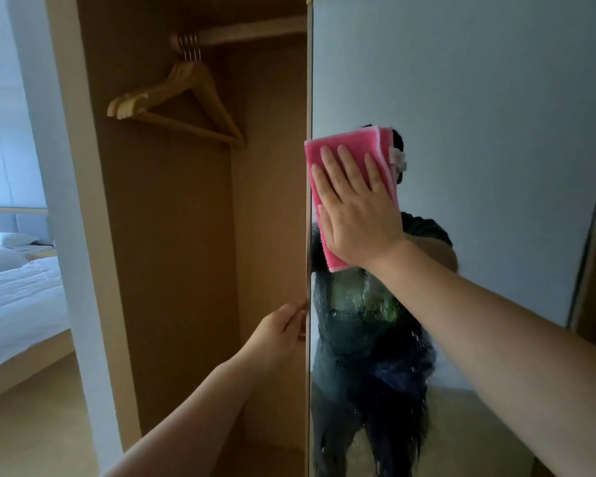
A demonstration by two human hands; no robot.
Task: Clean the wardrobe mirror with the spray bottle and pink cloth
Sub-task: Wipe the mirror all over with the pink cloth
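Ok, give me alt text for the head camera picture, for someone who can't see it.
A person's right hand presses a folded pink cloth against the wardrobe mirror, while the left hand grips the door edge. Droplets streak the glass below the cloth; wooden hangers hang in the open wardrobe, a bed at far left.

I see a glossy glass mirror [479, 98] beaded with droplets, a nubby pink cloth [348, 142], smooth wooden hangers [186, 98], and matt wood wardrobe panels [172, 235].
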